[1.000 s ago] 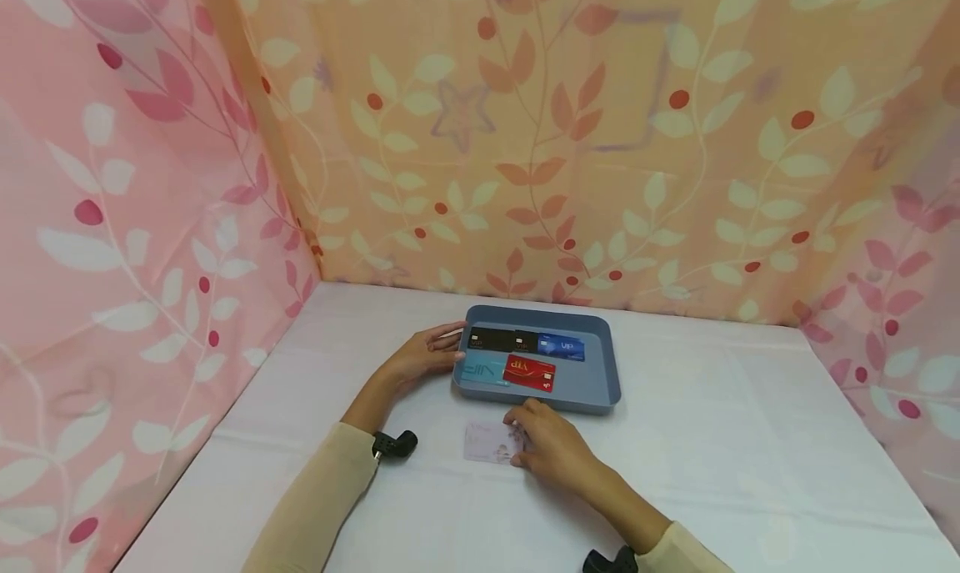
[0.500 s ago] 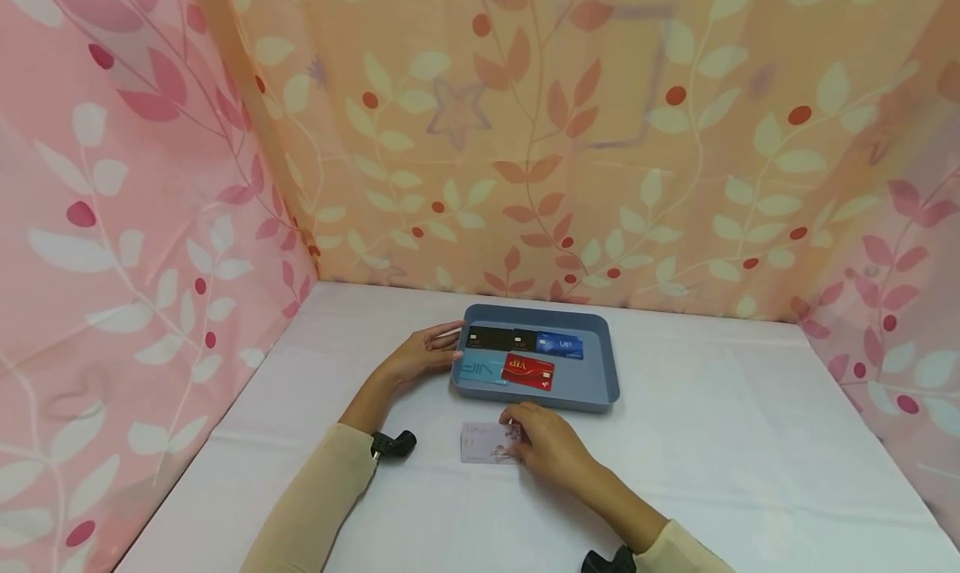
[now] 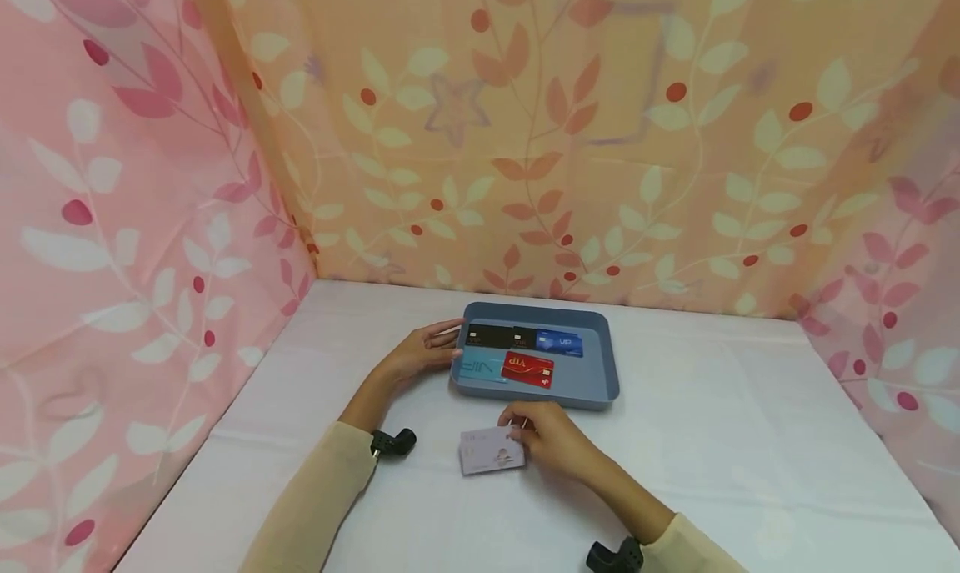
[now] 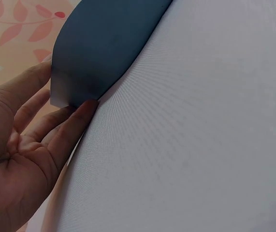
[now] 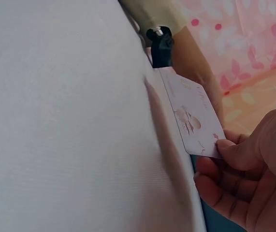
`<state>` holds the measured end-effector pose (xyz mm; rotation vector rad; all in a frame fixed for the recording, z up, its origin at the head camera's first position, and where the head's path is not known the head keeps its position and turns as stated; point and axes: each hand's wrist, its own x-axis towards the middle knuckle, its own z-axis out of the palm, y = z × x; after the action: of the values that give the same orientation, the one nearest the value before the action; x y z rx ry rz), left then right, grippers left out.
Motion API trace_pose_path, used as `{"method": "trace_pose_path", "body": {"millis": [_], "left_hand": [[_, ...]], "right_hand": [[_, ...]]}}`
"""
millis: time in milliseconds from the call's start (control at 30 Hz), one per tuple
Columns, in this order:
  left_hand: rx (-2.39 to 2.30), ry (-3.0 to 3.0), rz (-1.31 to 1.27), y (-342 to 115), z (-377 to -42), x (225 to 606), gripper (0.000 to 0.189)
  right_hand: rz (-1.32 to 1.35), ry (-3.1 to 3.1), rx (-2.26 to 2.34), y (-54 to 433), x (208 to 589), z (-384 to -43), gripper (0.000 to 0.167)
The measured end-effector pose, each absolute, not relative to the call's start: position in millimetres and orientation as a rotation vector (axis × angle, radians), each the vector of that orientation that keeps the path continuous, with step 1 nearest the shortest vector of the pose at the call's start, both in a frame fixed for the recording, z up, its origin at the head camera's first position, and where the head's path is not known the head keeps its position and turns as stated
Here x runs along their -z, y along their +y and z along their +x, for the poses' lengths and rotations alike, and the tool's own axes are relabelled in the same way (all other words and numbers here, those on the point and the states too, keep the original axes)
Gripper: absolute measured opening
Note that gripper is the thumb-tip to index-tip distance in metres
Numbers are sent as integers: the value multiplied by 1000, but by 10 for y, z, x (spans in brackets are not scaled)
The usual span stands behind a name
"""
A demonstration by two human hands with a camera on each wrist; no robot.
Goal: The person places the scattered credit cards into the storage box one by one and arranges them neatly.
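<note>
My right hand [image 3: 555, 439] pinches a pale lilac card [image 3: 487, 452] between thumb and fingers, tilted and raised off the white cloth in front of the tray. In the right wrist view the card [image 5: 193, 116] shows a small printed figure; a pale edge shows behind it, and I cannot tell if that is a second card. Fairly straight fingers of my left hand [image 3: 412, 356] touch the left outer wall of the blue-grey tray [image 3: 592, 394]. That wall [image 4: 99, 48] meets the fingertips in the left wrist view.
Inside the tray lie black cards [image 3: 491, 337], a blue card [image 3: 562, 343], a light teal card [image 3: 480, 366] and a red card [image 3: 528, 369]. White cloth [image 3: 750, 439] covers the table. Leaf-patterned curtains [image 3: 525, 139] stand behind and on both sides.
The right hand has gone from touching the flat lilac card to gripping it, and its near edge has tilted up and toward me. The left hand and tray stay put.
</note>
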<state>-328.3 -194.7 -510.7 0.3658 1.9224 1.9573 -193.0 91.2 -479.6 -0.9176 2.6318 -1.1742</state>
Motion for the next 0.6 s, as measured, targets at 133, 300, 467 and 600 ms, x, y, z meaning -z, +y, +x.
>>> {"method": "trace_pose_path", "body": {"millis": [133,300,467,600], "left_hand": [[-1954,1923,385,-1935,-3281,5112,71],[-1952,1915,374,-1933,-3280,5130,71],[-1947,1920,356,-1946,-3285,5109,72],[-1945,1932,333,-1942,-3265,5090,71]], "right_hand": [[-847,2600,1207,952,4709,-1928,19],[-751,2580,1287,1006,4575,-1910,19],[-693,2549,1320,1068,4446,-1933,19],[-656,2496,1357,1129,4353,-1971,17]]}}
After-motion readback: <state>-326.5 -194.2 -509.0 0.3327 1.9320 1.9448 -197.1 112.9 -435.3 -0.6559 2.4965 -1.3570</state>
